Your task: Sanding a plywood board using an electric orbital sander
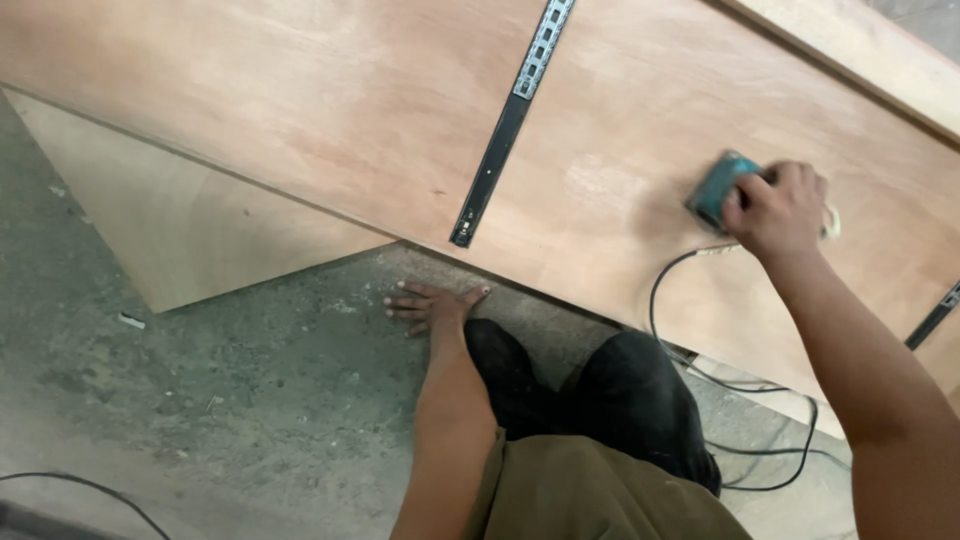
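Nearest the camera are the person's knees (600, 400) in dark trousers, over a rough grey concrete floor (250, 400) marked with dust and small debris. A thin black cable (80, 488) crosses the floor at the lower left.

The left hand (432, 305) lies flat on the floor, fingers spread and open, holding nothing, just short of the panel edge. A black cord (690, 330) loops from beside the right knee up onto the panel and runs towards the sander.

The panel (330, 110) is a large sheet of light brown plywood lying across the upper frame; its near edge runs diagonally from upper left to lower right. A pale, dusty patch lies on its surface just left of the sander. A smaller board (190, 230) lies under it at the left, resting on the floor.

The right hand (778, 212) is closed over a teal sander (718, 190), which sits on the panel surface at the right.

A black slide rail (508, 125) is fixed to the panel, running diagonally. A second rail (935, 318) shows at the right edge. A raised wooden strip (850, 55) borders the panel at the far right.
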